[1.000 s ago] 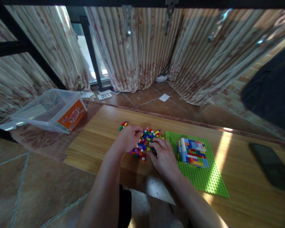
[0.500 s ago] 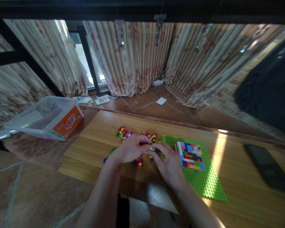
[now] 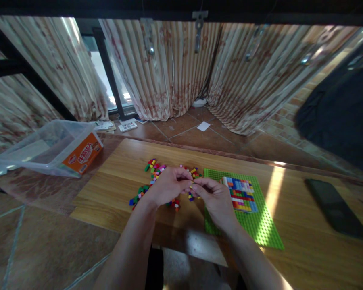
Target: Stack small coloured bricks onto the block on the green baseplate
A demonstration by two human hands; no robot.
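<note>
Over the wooden table, my left hand [image 3: 169, 187] and my right hand [image 3: 217, 200] meet fingertip to fingertip. Both are closed in a pinch around a small toy building brick [image 3: 192, 185], mostly hidden by the fingers; a bit of yellow shows. Loose bricks [image 3: 141, 192] in many colours lie scattered beneath and around my left hand. To the right, partly under my right wrist, is a green studded baseplate [image 3: 268, 229]. A flat, multicoloured block of joined bricks [image 3: 241, 195] sits on its upper part.
The wooden table [image 3: 103, 193] stretches across the view. A dark phone-like slab [image 3: 335, 207] lies at its right. Off the table's left end stands a clear plastic bin [image 3: 57, 141] with an orange label. Striped curtains [image 3: 175, 72] hang behind, and a dark cloth shape [image 3: 341, 100] fills the upper right.
The view has shifted slightly, so everything sits a little further left and higher. My hands stay together in the pinch, and the brick is now more covered by the fingers.
</note>
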